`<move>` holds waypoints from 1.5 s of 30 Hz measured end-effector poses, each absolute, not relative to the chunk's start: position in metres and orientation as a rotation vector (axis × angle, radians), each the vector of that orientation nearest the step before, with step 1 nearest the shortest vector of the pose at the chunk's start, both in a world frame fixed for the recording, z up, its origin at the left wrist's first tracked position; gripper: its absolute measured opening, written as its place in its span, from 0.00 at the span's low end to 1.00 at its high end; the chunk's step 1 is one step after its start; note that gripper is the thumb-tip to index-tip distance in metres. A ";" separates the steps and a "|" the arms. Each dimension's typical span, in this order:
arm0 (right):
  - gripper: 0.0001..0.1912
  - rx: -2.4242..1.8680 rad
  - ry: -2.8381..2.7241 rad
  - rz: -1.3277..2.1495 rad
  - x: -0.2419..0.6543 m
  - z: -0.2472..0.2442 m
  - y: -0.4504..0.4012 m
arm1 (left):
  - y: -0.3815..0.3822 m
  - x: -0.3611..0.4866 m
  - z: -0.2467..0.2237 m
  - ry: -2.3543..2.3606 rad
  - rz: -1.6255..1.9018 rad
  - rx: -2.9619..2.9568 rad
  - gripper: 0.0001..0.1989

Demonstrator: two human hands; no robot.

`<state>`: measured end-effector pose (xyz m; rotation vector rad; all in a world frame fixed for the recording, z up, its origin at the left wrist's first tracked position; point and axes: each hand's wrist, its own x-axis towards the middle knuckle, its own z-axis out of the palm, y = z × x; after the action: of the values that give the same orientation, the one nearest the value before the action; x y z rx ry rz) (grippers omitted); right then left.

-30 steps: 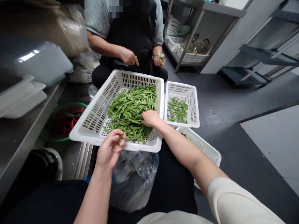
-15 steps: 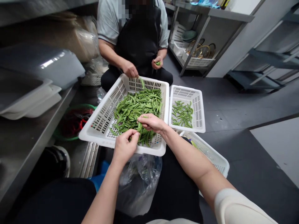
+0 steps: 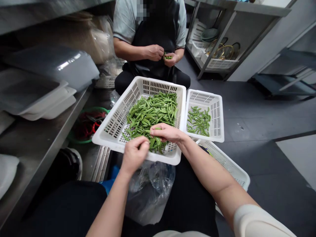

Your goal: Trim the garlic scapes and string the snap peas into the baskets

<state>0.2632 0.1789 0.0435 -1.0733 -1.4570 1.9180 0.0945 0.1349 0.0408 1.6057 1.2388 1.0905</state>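
A large white slotted basket (image 3: 108, 140) holds a heap of green pea pods (image 3: 150, 110). Over the near part of that heap, my right hand (image 3: 169, 132) is closed, with pea pods between its thumb and fingers. My left hand (image 3: 135, 153) is just to its left above the basket's near rim, its fingers curled and thumb pressed in. Whatever it pinches is hidden by the fingers. To the right, a smaller white basket (image 3: 217, 123) has some pea pods (image 3: 198, 120) spread on its bottom.
Across from me sits a co-worker in a black apron (image 3: 155, 36), one hand (image 3: 171, 59) holding pods. A clear plastic bag (image 3: 151, 194) hangs below the basket. Another white basket (image 3: 228, 164) lies at right. Steel shelving (image 3: 46, 158) with plastic tubs stands left, near a green basin (image 3: 85, 141).
The co-worker's hand has left the big basket and come up to their other hand. My left hand has drawn slightly away from the pod in my right. The view has shifted a little.
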 end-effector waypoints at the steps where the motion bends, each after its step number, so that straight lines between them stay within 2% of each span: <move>1: 0.14 -1.032 -1.404 1.975 0.266 0.044 0.179 | 0.138 0.089 0.042 1.239 1.182 1.388 0.06; 3: 0.14 -0.974 -1.311 2.057 0.268 0.044 0.180 | 0.145 0.079 0.045 1.210 1.306 0.978 0.05; 5: 0.13 -0.923 -1.258 2.135 0.267 0.042 0.180 | 0.149 0.076 0.045 1.153 1.288 0.788 0.05; 11: 0.15 -0.839 -1.361 2.228 0.257 0.041 0.175 | 0.148 0.097 0.042 1.123 1.078 1.005 0.20; 13: 0.16 -0.933 -1.580 2.011 0.257 0.047 0.173 | 0.150 0.101 0.044 1.156 1.081 1.134 0.21; 17: 0.13 -1.086 -2.058 1.101 0.263 0.060 0.169 | 0.157 0.101 0.055 1.256 1.032 1.343 0.20; 19: 0.11 -1.001 -2.183 0.915 0.265 0.064 0.167 | 0.159 0.102 0.062 1.188 0.980 1.279 0.20; 22: 0.14 -0.846 -2.090 1.129 0.265 0.065 0.165 | 0.159 0.106 0.069 0.961 0.902 0.996 0.19; 25: 0.15 -0.890 -1.627 1.314 0.263 0.059 0.171 | 0.156 0.107 0.069 0.797 0.882 0.752 0.18; 29: 0.09 -1.210 -1.256 1.142 0.267 0.047 0.189 | 0.149 0.094 0.065 0.736 0.975 0.583 0.17; 31: 0.08 -1.426 -1.438 0.961 0.268 0.040 0.195 | 0.145 0.083 0.063 0.741 1.036 0.545 0.17; 34: 0.08 -1.554 -2.231 0.745 0.259 0.026 0.193 | 0.138 0.069 0.061 0.776 1.027 0.554 0.13; 37: 0.11 -1.548 -2.923 0.590 0.241 0.011 0.186 | 0.133 0.062 0.056 0.848 0.990 0.582 0.05; 41: 0.12 -1.648 -2.955 0.548 0.236 0.011 0.189 | 0.132 0.059 0.047 1.000 1.061 0.621 0.08; 45: 0.09 -1.473 -2.568 0.883 0.258 0.028 0.198 | 0.134 0.058 0.039 1.235 1.068 0.777 0.05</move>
<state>0.2580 0.1979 0.0278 -1.4733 -2.5680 0.8831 0.0581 0.1339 0.0394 0.7766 1.2350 1.0682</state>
